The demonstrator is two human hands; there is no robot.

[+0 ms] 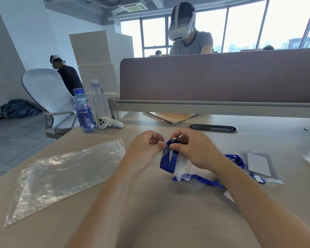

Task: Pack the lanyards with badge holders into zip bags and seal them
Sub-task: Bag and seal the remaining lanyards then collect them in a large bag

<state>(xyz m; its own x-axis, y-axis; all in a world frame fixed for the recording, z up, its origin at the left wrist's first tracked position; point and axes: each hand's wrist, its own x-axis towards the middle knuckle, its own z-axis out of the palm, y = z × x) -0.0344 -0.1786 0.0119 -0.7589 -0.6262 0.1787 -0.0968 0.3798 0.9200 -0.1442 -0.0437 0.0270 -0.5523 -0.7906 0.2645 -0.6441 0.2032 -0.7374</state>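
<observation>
both hands work a lanyard clip onto a badge holder

left of the badge holder (181, 164), empty zip bags (61, 178) lie flat on the table (168, 221), ready for filling; left hand (147, 147) pinches the holder's top steady, right hand (195, 151) grips the blue lanyard (202, 179) clip, its strap trailing right.

Layout of the work table (150, 212), seen from the wearer's seat.
At centre, the left hand (147, 147) and right hand (193, 149) meet on a blue lanyard with clear badge holder (175, 163), raised above the surface. A stack of clear plastic zip bags (61, 178) lies at 9 o'clock; a second clear badge holder with white card (259, 165) at 3 o'clock. Two clear water bottles (84, 111) and a white handheld controller (109, 122) stand at 11 o'clock, the brown desk partition (220, 77) at 12 o'clock.
</observation>
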